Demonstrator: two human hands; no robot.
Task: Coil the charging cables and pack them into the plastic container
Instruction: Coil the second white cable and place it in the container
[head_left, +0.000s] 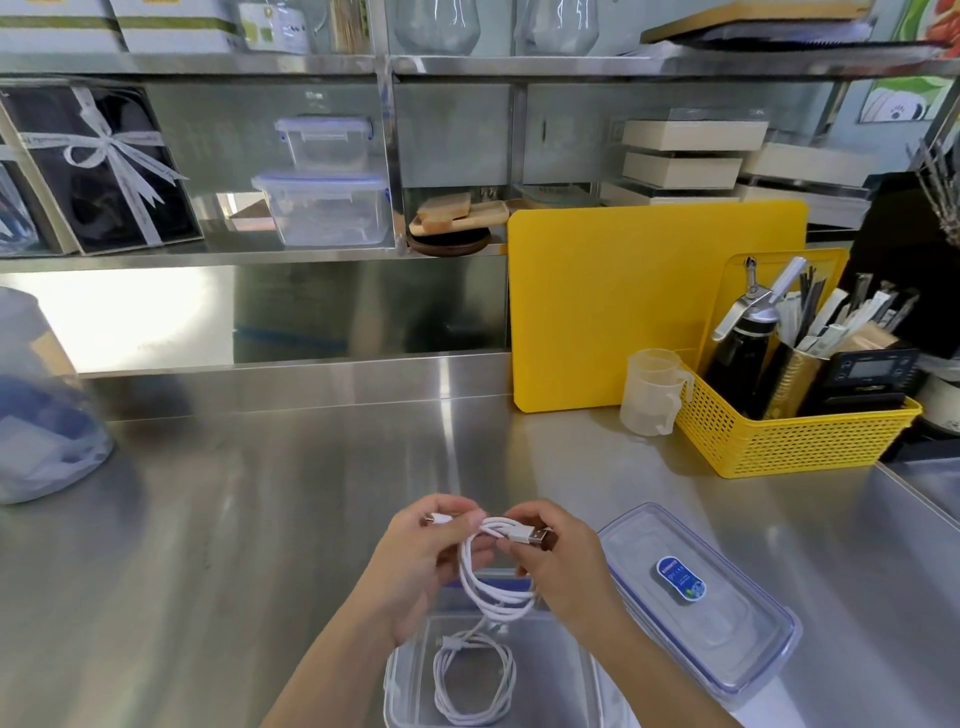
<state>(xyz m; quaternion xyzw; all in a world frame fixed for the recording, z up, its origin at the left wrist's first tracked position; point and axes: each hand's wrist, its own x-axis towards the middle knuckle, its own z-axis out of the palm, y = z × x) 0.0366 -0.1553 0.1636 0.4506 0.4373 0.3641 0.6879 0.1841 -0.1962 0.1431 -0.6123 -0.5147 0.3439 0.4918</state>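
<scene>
Head view, steel counter (260, 519). Item one: clear plastic container (571, 670), open, at the near edge; holds one coiled white cable (475, 680) lying flat on its floor. Item two: second white cable (496, 582), looped in several turns, held in the air just above the container; left hand (421, 561) pinches the small plug end, right hand (561, 561) grips the loops beside the USB plug (535, 535). Item three: container lid (701, 597), blue-edged with an oval label, flat on the counter just right of the container. Item four: yellow perforated basket (779, 447), far right; holds a black dispenser bottle, wrapped utensils and a digital scale. Translucent measuring cup (652, 395) touches its left side.
</scene>
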